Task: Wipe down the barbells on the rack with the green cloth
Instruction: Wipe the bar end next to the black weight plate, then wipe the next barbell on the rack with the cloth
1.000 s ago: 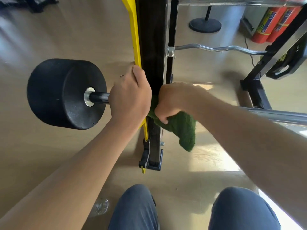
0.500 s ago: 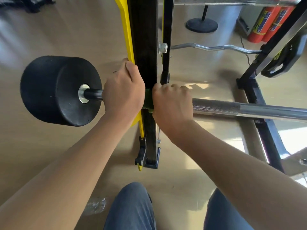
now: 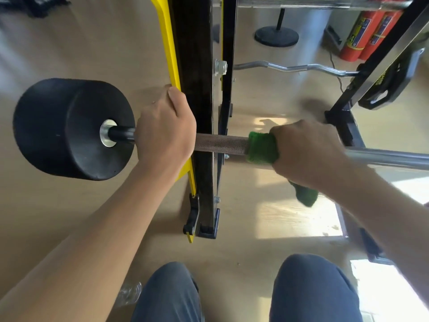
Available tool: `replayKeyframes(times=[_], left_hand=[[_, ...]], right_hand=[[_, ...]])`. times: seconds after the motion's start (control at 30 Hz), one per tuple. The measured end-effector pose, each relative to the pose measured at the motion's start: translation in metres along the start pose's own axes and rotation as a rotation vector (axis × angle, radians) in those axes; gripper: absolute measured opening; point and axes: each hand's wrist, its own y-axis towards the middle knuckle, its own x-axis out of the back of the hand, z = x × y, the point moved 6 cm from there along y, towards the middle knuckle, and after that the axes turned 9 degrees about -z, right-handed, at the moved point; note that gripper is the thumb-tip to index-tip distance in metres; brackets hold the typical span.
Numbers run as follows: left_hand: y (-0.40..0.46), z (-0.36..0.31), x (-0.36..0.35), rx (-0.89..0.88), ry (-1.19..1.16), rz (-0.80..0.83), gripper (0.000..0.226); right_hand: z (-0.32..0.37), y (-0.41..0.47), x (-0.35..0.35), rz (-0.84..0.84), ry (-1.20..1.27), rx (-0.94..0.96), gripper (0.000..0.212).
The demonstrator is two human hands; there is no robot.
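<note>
A barbell (image 3: 220, 144) lies across the black and yellow rack upright (image 3: 195, 89), with a thick black weight (image 3: 69, 129) on its left end. My left hand (image 3: 164, 131) grips the bar between the weight and the upright. My right hand (image 3: 304, 152) grips the green cloth (image 3: 261, 147), which is wrapped round the bar to the right of the upright. A tail of the cloth hangs below my wrist. The knurled stretch of bar shows between the upright and the cloth.
A curl bar (image 3: 290, 67) rests lower on the rack behind. A second rack upright (image 3: 371, 73) with a black plate (image 3: 394, 77) stands at right. Red cylinders (image 3: 364, 31) and a round stand base (image 3: 276, 36) sit at the back. My knees fill the bottom edge.
My right hand has slid the cloth rightward along the bar, away from the upright, baring the knurled section. My left hand kept its grip by the weight.
</note>
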Motion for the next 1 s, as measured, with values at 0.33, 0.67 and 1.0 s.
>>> replayKeyframes(times=[0.33, 0.67, 1.0], left_hand=[[0.000, -0.003, 0.006, 0.026, -0.064, -0.010, 0.034], [-0.008, -0.011, 0.008, -0.035, -0.071, -0.124, 0.043], [-0.059, -0.077, 0.000, -0.676, -0.121, -0.154, 0.023]], right_hand=[[0.073, 0.033, -0.003, -0.075, 0.221, 0.146, 0.022], [-0.067, -0.034, -0.002, 0.057, -0.102, -0.095, 0.014], [0.016, 0.025, -0.016, 0.208, 0.226, 0.121, 0.025]])
